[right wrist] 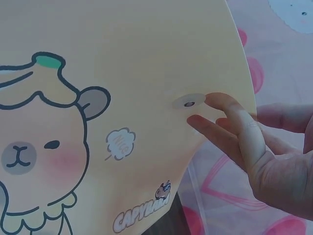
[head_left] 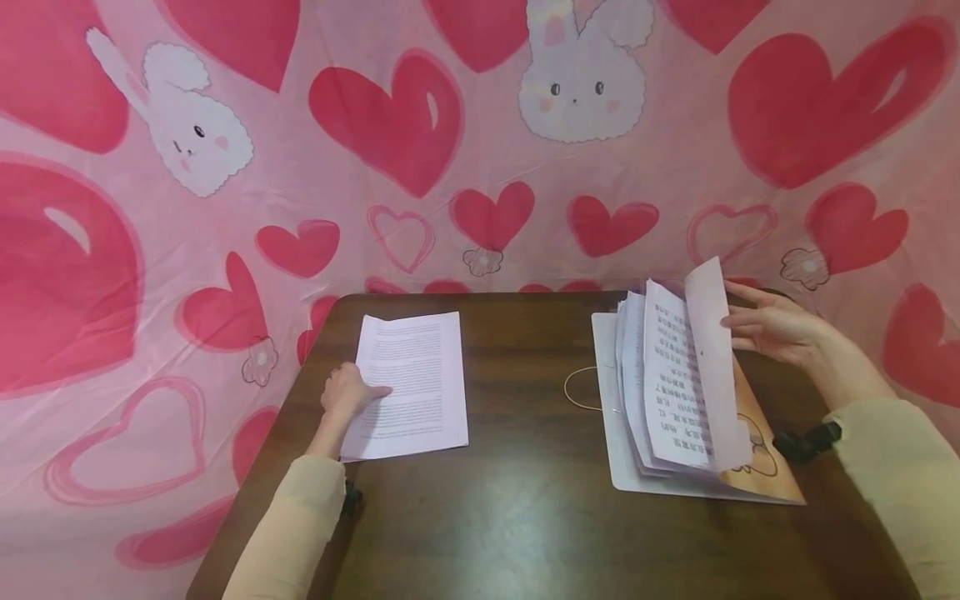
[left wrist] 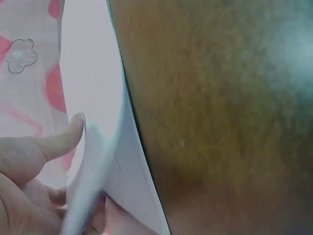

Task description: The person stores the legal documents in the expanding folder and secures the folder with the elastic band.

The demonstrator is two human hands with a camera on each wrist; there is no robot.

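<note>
At the left of the table lies a stack of printed sheets. My left hand holds its left edge, the thumb on top and fingers beneath. In the left wrist view the paper bends upward beside the thumb. On the right stands a string-tie folder, part open, with several printed pages fanned inside. My right hand grips the raised cover's far edge, fingers on both faces. The right wrist view shows the tan outer cover, with a capybara drawing and a round button beside my fingertips.
A thin string loop sticks out from the folder's left side. Brown wooden table lies between stack and folder. A pink cloth with hearts and rabbits hangs behind the table and along its left.
</note>
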